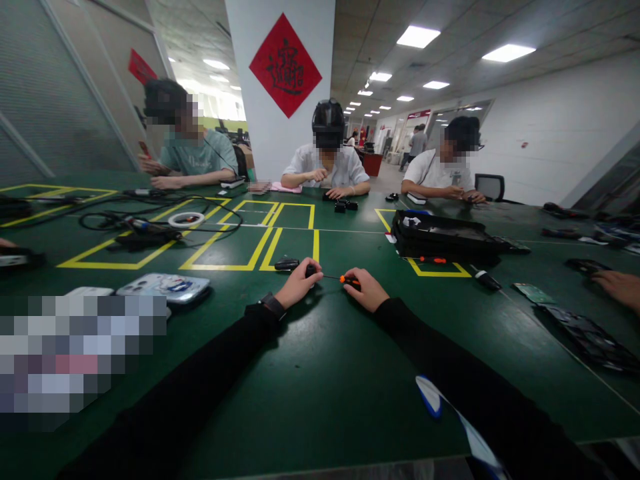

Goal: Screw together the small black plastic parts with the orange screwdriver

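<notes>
My left hand (pixel 299 283), with a dark watch band at the wrist, is closed around a small black part (pixel 311 270) whose kind I cannot make out. Across from it, my right hand (pixel 369 291) grips the black and orange handle of a screwdriver (pixel 350 281). The thin shaft points left, toward the black part; whether the tip touches it is too small to tell. Just beyond my left fingers, another dark object (pixel 287 265) lies on the green table (pixel 320 387).
An open black case (pixel 440 237) stands ahead right, with an orange screwdriver (pixel 433 260) before it. Phones (pixel 165 288) lie at left, near cables (pixel 145 227) and a white ring (pixel 186 219). Several people sit around the table; someone's hand (pixel 620 287) reaches in at right.
</notes>
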Tool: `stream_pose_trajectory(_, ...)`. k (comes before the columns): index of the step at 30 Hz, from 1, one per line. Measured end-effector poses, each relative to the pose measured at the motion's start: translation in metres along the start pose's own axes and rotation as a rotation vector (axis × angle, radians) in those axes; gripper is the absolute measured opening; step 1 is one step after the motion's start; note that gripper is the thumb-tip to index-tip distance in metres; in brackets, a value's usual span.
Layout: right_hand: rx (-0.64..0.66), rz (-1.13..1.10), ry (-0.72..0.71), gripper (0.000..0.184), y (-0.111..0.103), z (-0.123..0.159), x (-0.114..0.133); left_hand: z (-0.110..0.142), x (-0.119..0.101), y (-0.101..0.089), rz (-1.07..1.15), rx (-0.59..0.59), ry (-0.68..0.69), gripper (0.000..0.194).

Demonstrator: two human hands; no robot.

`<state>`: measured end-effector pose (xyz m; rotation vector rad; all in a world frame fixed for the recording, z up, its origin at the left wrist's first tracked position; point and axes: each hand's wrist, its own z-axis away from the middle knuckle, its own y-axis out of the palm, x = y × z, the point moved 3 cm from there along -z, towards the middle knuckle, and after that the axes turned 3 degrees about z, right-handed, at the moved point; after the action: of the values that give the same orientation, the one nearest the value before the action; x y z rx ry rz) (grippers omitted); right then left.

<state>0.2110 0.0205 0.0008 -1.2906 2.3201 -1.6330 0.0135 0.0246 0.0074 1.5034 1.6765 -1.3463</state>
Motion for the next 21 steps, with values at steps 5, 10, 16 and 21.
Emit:
stream_pose_trajectory(5, -0.034, 0.041, -0.012, 0.018, 0.0001, -0.0017, -0.0025, 0.0, 0.0018, -0.0003, -0.01, -0.01, 0.014, 0.018)
stream_pose_trajectory(10, -0.039, 0.041, -0.049, 0.014, -0.002, -0.0017, -0.002, 0.0002, 0.003, -0.0003, -0.002, -0.02, -0.015, 0.021)
stream_pose_trajectory(16, -0.04, 0.023, -0.024, 0.019, -0.0023, 0.0, -0.0007, 0.0007, 0.0032, 0.0003, 0.007, -0.033, -0.044, 0.021)
stream_pose_trajectory(21, -0.024, 0.03, -0.013, 0.02, 0.0012, -0.0021, -0.0039, 0.0005, 0.0024, 0.0004, 0.007, -0.026, -0.044, 0.018)
